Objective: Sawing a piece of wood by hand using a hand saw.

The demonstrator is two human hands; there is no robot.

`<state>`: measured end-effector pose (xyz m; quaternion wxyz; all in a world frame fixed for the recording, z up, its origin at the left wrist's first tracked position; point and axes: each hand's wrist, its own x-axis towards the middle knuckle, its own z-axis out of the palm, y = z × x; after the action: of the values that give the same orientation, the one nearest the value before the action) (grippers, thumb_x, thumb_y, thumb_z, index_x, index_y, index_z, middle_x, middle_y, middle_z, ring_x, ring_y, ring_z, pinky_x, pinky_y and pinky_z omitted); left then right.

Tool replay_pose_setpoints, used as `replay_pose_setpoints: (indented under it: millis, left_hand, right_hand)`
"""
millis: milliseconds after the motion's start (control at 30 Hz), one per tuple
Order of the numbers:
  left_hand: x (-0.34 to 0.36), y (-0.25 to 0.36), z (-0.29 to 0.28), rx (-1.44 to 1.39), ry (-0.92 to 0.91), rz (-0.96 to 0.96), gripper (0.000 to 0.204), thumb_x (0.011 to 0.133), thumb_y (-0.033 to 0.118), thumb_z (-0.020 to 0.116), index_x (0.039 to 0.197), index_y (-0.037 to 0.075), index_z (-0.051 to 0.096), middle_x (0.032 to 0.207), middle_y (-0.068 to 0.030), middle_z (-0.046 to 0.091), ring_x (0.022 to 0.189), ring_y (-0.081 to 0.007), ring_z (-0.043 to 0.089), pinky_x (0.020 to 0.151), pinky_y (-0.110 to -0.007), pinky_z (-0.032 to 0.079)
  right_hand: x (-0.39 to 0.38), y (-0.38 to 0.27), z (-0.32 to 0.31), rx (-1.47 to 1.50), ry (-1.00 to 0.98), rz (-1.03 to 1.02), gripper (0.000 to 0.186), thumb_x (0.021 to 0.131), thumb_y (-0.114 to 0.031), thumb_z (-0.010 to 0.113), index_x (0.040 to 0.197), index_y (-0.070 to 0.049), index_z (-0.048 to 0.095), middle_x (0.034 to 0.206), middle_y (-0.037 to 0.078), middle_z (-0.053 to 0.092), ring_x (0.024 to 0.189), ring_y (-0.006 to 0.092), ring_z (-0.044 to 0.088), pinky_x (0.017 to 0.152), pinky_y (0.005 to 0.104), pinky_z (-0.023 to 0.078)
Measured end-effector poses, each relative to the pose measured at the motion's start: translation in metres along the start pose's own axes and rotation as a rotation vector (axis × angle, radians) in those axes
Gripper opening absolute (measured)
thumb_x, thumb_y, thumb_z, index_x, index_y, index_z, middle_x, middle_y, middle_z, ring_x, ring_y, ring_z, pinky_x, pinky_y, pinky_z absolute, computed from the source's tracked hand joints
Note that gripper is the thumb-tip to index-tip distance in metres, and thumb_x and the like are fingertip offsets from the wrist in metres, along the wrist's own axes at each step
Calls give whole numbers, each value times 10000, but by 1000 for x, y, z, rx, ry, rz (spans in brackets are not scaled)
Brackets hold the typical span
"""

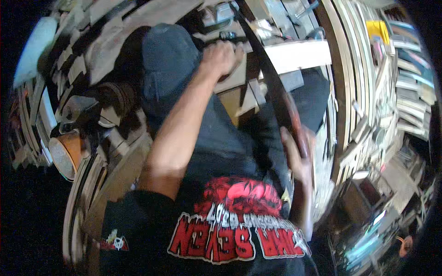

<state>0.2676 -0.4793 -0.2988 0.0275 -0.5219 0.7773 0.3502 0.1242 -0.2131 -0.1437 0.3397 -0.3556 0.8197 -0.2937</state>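
Note:
My right hand (298, 154), at the right of my lap, is wrapped around the reddish-brown handle of a long dark tool (276, 87). Its dark length slants away toward the top middle; motion blur hides its exact kind. My left hand (222, 59) reaches forward past my left knee with its fingers curled closed, close to some pale wooden pieces (237, 76). Whatever lies inside that fist, if anything, is hidden. A bright white panel (301, 55) sits to the right of the tool, over my right leg.
Long wooden strips (347, 69) run along the right, with a yellow object (378, 32) beyond them. Stacked boards (412, 92) stand farther right. On the left are an orange bucket-like container (68, 154) and scattered wood offcuts (78, 69). A wooden box (366, 198) sits lower right.

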Motion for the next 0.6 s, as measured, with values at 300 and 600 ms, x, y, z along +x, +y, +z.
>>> replay_pose_setpoints:
  millis: [300, 600]
  left_hand:
    - [-3, 4, 2, 35, 16, -48, 653, 1008, 518, 367, 1020, -27, 728, 1127, -315, 667, 1089, -457, 643, 965, -521, 495]
    - [14, -10, 9, 87, -8, 8, 635, 1002, 546, 393, 1017, 8, 731, 1117, -291, 678, 1078, -459, 646, 953, -532, 499]
  right_hand:
    - [-132, 0, -84, -21, 89, 176, 279, 803, -227, 750, 949, 2, 688, 658, 77, 576, 623, 185, 554, 616, 356, 442]
    - [-97, -76, -111, 279, -96, 295, 259, 894, -245, 714, 932, -9, 615, 721, 17, 575, 667, 124, 542, 614, 293, 434]
